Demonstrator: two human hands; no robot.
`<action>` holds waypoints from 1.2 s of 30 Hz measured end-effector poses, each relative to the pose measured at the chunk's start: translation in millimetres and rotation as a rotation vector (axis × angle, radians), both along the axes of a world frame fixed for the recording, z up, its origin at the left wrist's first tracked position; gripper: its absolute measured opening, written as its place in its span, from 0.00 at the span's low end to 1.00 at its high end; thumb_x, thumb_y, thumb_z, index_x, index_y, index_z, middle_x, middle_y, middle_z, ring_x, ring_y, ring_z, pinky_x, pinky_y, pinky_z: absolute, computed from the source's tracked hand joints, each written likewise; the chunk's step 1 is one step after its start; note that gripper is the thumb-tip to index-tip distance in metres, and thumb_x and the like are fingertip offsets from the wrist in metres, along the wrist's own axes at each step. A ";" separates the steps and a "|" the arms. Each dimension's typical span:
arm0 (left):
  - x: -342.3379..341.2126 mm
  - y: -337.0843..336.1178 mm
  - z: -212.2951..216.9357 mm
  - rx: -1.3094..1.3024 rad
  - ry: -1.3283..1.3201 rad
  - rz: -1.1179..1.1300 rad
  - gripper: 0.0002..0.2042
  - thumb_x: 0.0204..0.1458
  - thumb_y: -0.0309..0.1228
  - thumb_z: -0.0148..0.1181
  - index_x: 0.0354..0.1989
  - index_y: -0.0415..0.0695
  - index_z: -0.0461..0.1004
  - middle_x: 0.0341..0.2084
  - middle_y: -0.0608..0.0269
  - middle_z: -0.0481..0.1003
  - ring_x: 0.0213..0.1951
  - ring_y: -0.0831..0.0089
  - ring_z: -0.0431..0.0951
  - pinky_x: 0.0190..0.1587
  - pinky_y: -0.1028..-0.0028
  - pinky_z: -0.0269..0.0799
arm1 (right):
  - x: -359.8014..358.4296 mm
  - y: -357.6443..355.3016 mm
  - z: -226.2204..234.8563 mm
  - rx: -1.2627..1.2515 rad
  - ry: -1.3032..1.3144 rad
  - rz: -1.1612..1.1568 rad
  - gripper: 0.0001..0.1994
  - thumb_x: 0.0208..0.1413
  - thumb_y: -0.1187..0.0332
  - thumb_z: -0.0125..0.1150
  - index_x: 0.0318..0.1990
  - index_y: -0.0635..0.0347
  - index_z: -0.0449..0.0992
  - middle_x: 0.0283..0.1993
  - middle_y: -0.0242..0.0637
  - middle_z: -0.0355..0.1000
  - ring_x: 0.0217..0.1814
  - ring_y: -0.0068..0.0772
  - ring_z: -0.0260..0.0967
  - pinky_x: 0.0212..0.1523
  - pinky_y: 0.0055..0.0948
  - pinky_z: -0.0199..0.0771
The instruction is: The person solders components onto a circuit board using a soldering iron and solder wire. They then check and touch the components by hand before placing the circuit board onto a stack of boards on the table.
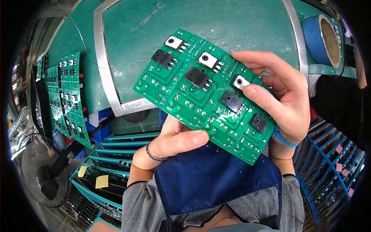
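Note:
A green printed circuit board [181, 102] is held tilted in front of me, with its solder joints and several black and white flat transistors facing up. My left hand [181, 141] grips its near edge, thumb on top and the fingers hidden underneath. Around the right edge closes my right hand [282, 89]; its thumb presses by a white transistor [240, 81] at the right, and the fingers curl behind the board. Next to that thumb is a black transistor [232, 101].
A green tabletop [154, 23] with a metal frame [101, 50] lies beyond. More circuit boards [71, 100] stand upright at the left. A blue tape roll [316, 36] sits at the far right. Slotted racks [116, 150] and a fan [44, 174] are lower left; another blue rack [328, 162] is at right.

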State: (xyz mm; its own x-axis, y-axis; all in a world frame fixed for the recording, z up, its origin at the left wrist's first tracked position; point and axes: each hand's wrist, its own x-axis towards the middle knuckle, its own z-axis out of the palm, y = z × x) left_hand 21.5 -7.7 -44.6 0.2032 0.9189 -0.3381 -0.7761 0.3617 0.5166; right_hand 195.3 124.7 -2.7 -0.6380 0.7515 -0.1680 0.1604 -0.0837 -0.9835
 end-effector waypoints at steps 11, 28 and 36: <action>-7.2 -6.5 -3.5 0.021 0.127 0.015 0.32 0.50 0.28 0.62 0.65 0.37 0.58 0.57 0.57 0.69 0.58 0.68 0.68 0.60 0.67 0.63 | -2.1 2.9 0.3 0.834 -0.249 -0.105 0.19 0.44 0.74 0.65 0.47 0.65 0.80 0.47 0.45 0.75 0.50 0.39 0.71 0.51 0.32 0.70; -1.6 -5.6 -2.9 0.159 0.232 0.024 0.24 0.53 0.20 0.59 0.59 0.37 0.63 0.50 0.61 0.71 0.51 0.75 0.71 0.52 0.73 0.68 | -18.3 -16.4 -17.2 0.996 -0.052 -0.028 0.15 0.35 0.77 0.70 0.36 0.57 0.83 0.42 0.35 0.77 0.39 0.39 0.68 0.40 0.31 0.71; -1.3 -4.9 1.7 0.132 0.264 0.045 0.26 0.52 0.18 0.59 0.60 0.38 0.61 0.50 0.61 0.70 0.52 0.74 0.70 0.54 0.72 0.68 | -16.3 -13.5 -22.8 0.778 0.056 -0.080 0.09 0.44 0.78 0.67 0.35 0.60 0.82 0.41 0.40 0.77 0.39 0.36 0.69 0.41 0.30 0.70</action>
State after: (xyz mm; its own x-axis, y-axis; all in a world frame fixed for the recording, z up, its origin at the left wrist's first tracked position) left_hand 20.3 -12.6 -42.9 0.0823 0.9646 -0.2504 -0.6223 0.2460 0.7431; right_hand 179.0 111.2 -25.5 -0.5687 0.6844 0.4563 0.1314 0.6232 -0.7709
